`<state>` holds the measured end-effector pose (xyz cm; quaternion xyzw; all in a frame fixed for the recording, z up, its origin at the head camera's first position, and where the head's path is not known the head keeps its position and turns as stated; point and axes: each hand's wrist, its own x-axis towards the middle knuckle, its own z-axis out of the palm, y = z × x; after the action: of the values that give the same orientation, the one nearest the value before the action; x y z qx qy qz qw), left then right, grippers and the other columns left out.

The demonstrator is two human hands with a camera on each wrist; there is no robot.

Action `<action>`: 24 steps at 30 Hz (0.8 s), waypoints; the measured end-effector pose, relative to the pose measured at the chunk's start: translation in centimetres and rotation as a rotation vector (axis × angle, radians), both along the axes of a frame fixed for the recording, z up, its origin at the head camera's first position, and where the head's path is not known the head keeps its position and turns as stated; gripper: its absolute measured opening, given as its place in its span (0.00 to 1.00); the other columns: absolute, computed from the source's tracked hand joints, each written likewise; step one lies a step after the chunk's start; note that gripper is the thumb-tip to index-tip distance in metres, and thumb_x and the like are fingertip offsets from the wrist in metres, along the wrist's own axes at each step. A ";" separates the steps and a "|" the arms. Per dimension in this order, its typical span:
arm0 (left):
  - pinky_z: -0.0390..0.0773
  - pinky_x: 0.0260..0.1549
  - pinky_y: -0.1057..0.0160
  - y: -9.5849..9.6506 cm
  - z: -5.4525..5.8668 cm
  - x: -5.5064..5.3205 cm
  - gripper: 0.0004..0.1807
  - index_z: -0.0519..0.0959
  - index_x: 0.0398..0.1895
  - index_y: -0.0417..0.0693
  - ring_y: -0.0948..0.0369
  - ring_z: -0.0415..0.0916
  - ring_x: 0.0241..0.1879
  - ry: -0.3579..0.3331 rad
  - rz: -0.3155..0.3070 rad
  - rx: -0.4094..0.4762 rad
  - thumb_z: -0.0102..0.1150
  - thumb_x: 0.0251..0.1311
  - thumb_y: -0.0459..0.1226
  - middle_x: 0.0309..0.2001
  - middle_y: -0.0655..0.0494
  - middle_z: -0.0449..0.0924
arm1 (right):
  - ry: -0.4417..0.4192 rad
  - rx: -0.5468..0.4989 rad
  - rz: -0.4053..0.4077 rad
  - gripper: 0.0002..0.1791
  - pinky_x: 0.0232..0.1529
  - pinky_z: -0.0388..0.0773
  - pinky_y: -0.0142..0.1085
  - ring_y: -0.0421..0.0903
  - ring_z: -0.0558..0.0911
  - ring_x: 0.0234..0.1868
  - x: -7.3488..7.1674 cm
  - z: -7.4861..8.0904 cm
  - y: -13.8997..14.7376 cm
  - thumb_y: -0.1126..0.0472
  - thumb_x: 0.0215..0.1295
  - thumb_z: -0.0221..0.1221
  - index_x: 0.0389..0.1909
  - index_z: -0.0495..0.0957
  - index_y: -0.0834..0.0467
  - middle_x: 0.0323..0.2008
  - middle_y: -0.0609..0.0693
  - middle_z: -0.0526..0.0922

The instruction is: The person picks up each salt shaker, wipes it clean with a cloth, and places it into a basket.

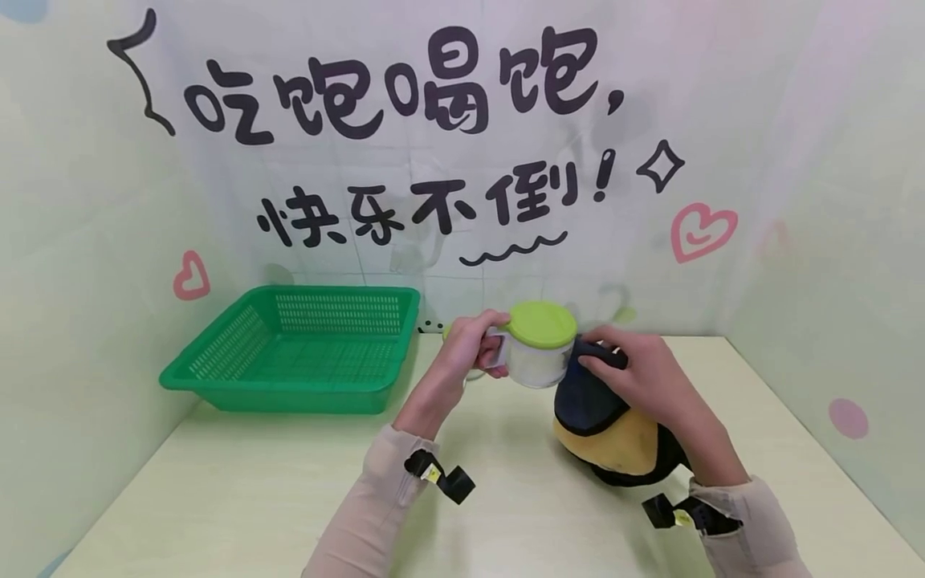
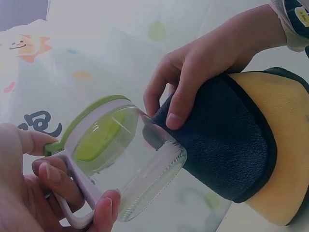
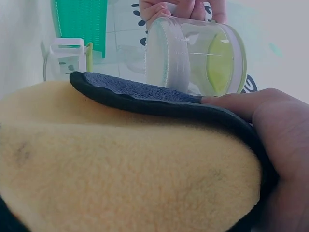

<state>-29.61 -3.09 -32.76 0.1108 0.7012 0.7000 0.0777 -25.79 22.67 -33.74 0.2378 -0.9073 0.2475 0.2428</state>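
A clear glass jar (image 1: pixel 538 363) with a green lid (image 1: pixel 543 323) and a white handle is held up by my left hand (image 1: pixel 473 345). The fingers curl round the handle, and the thumb lies at the lid's small tab in the left wrist view. My right hand (image 1: pixel 639 373) grips a thick plush cloth (image 2: pixel 227 140), dark blue on one face and yellow on the other, with black edging. Its blue part lies against the glass near the jar's base, and the rest hangs down below the hand. Some right fingertips are hidden behind the cloth.
A green plastic basket (image 1: pixel 289 397) stands at the back left of the pale table (image 1: pixel 491 514). A second jar with a white handle (image 3: pixel 67 42) stands behind my left hand, mostly hidden in the head view. A printed curtain (image 1: pixel 405 160) closes off the back and sides.
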 end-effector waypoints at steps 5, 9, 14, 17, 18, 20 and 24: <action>0.81 0.24 0.63 0.0 0.0 -0.1 0.27 0.59 0.10 0.50 0.59 0.73 0.15 -0.005 -0.020 0.030 0.55 0.65 0.48 0.10 0.60 0.54 | -0.155 0.066 0.017 0.08 0.41 0.81 0.43 0.45 0.83 0.39 0.1 0.1 0.1 0.57 0.66 0.69 0.45 0.87 0.50 0.38 0.47 0.89; 0.81 0.24 0.63 -0.1 0.1 0.0 0.27 0.59 0.10 0.50 0.57 0.73 0.15 -0.011 -0.030 0.032 0.54 0.65 0.47 0.09 0.60 0.55 | -0.204 0.101 0.025 0.09 0.40 0.80 0.43 0.45 0.83 0.39 0.3 0.1 0.2 0.56 0.67 0.68 0.46 0.87 0.49 0.38 0.47 0.88; 0.80 0.23 0.63 -0.1 0.1 -0.1 0.26 0.60 0.10 0.50 0.57 0.74 0.15 -0.016 -0.034 0.027 0.54 0.64 0.47 0.10 0.60 0.55 | -0.076 0.053 -0.005 0.10 0.42 0.81 0.45 0.46 0.84 0.39 0.2 0.2 0.1 0.59 0.65 0.69 0.46 0.87 0.52 0.40 0.48 0.90; 0.80 0.23 0.64 0.0 0.0 -0.2 0.25 0.62 0.11 0.50 0.59 0.74 0.15 -0.026 -0.037 0.025 0.55 0.63 0.47 0.10 0.61 0.55 | 0.001 0.017 -0.013 0.11 0.42 0.81 0.48 0.47 0.84 0.38 0.2 0.3 0.1 0.62 0.65 0.68 0.48 0.86 0.55 0.42 0.51 0.90; 0.80 0.23 0.64 0.0 0.0 -0.2 0.25 0.62 0.12 0.50 0.59 0.75 0.15 -0.028 -0.038 0.025 0.55 0.63 0.48 0.10 0.61 0.55 | 0.016 0.009 -0.015 0.12 0.42 0.81 0.48 0.48 0.84 0.39 0.2 0.3 0.2 0.63 0.64 0.68 0.48 0.86 0.55 0.42 0.52 0.90; 0.80 0.23 0.64 0.0 0.0 -0.2 0.24 0.62 0.12 0.50 0.59 0.75 0.14 -0.032 -0.040 0.023 0.55 0.63 0.48 0.10 0.61 0.55 | 0.025 0.000 -0.020 0.12 0.42 0.81 0.49 0.49 0.85 0.39 0.1 0.2 0.2 0.64 0.64 0.67 0.49 0.86 0.55 0.43 0.53 0.91; 0.80 0.24 0.63 0.0 0.0 -0.3 0.25 0.60 0.13 0.50 0.59 0.75 0.15 -0.033 -0.046 0.030 0.55 0.64 0.48 0.11 0.61 0.54 | -0.025 0.023 -0.012 0.13 0.47 0.83 0.52 0.52 0.86 0.44 0.0 0.2 0.3 0.63 0.64 0.66 0.50 0.85 0.56 0.46 0.53 0.90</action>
<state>-29.86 -3.12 -32.77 0.1165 0.6866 0.7101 0.1039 -25.79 22.99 -33.59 0.2320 -0.9145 0.2385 0.2300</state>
